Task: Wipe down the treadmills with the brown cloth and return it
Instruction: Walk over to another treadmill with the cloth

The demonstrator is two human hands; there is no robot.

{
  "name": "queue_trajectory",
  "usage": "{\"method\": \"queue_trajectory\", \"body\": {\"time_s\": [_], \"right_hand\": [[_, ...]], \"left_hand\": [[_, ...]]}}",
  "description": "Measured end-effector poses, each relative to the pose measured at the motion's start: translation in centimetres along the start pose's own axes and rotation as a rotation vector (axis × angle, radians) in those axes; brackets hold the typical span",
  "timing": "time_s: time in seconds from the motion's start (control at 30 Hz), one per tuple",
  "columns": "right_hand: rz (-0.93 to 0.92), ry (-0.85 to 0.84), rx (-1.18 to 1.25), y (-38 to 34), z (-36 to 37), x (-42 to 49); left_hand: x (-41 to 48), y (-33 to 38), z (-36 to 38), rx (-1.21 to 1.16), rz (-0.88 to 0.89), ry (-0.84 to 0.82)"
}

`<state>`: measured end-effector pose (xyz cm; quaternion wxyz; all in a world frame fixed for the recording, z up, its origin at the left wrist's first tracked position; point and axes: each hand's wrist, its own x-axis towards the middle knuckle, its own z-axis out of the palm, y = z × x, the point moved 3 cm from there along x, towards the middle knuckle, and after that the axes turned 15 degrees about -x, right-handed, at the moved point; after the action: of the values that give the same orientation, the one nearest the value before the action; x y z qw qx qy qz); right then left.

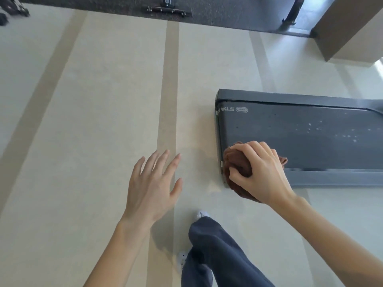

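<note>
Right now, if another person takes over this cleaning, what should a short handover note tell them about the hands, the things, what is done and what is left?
Right hand: grips the bunched brown cloth, pressed on the near corner of the treadmill at its end.
Left hand: open, fingers spread, above the floor, holding nothing.
Done: wiping is under way; how much is clean cannot be told.
Left: wipe the pale specks farther along the belt, then the other treadmills (none in view), then return the cloth.
</note>
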<state>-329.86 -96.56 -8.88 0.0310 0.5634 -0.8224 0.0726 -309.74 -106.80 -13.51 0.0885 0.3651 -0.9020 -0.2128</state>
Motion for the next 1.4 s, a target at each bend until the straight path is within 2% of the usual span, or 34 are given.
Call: {"method": "queue_trajectory", "body": {"time_s": [0.17, 0.37, 0.47, 0.67, 0.9, 1.23, 1.4], "right_hand": [[0.076, -0.008, 0.025, 0.9, -4.2, 1.4], [0.194, -0.011, 0.104, 1.2, -5.2, 6.5], [0.275, 0.034, 0.155, 1.1, -5.6, 10.3], [0.299, 0.104, 0.144, 1.3, -6.8, 17.3], [0.382, 0.143, 0.061, 1.1, -6.3, 24.4], [0.497, 0.141, 0.024, -5.4, -4.7, 39.7], [0.612, 0.167, -0.011, -3.8, -5.1, 42.3]], "left_hand": [[3.3, 1.1, -3.7, 0.042, 0.104, -0.026], [10.2, 1.9, -7.8, 0.046, 0.177, -0.069], [14.1, 1.4, -9.7, 0.057, 0.212, -0.081], [22.1, -0.5, -12.4, 0.047, 0.256, -0.104], [31.2, -5.1, -13.7, 0.045, 0.349, -0.159], [47.0, -13.9, -19.9, 0.093, 0.552, -0.255], [54.3, -16.0, -20.8, 0.059, 0.604, -0.313]]}}
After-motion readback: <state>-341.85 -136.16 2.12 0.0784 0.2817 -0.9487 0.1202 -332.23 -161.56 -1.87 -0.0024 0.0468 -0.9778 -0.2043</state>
